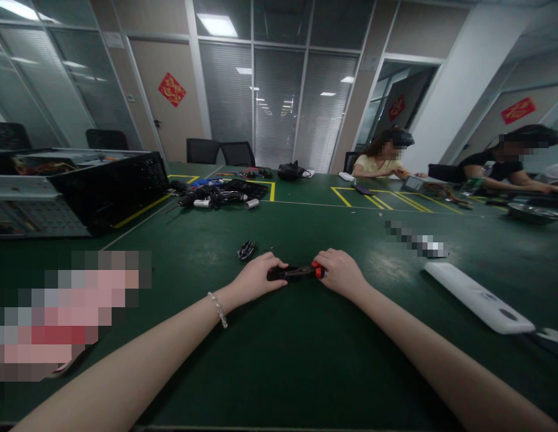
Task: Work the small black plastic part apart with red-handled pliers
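Observation:
Above the middle of the green table, both of my hands meet over a dark tool. My right hand (342,270) is closed around the red and black handles of what look like pliers (301,273), whose dark jaws point left. The fingers of my left hand (258,277) pinch a small black part (276,273) at the jaw end; where it meets the jaws is hard to make out. Just beyond my left hand lies a small dark clump of parts (247,250), with a thin screw-like piece (270,248) beside it.
An open black computer case (112,192) stands at the left. Behind are a drill (195,195), cables and a black pouch (292,171). A white power strip (481,300) lies right. A blurred pink object (81,306) lies left. Two people work at the far right.

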Demonstrator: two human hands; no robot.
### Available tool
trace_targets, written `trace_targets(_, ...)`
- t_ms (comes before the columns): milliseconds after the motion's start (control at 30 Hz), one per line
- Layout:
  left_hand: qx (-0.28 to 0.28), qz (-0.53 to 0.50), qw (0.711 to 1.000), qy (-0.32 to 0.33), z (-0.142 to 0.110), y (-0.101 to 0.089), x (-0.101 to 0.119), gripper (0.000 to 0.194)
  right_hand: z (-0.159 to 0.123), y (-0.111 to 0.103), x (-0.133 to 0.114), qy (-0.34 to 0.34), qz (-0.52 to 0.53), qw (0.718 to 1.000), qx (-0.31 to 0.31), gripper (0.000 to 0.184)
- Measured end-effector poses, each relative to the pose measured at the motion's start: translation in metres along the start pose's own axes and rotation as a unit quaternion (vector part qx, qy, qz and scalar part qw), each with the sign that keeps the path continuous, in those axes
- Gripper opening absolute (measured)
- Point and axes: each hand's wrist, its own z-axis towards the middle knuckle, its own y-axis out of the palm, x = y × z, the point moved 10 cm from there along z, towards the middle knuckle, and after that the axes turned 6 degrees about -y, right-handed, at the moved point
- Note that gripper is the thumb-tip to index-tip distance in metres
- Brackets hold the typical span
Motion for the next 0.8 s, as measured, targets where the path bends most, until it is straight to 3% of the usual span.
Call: trace_targets(800, 0.006, 0.003, 1.0, 0.007, -0.0003, -0.0003, 0.0012, 0.035, 0.0, 0.0026, 0.0013, 0.001, -0.001, 1.0, -0.004, 0.012)
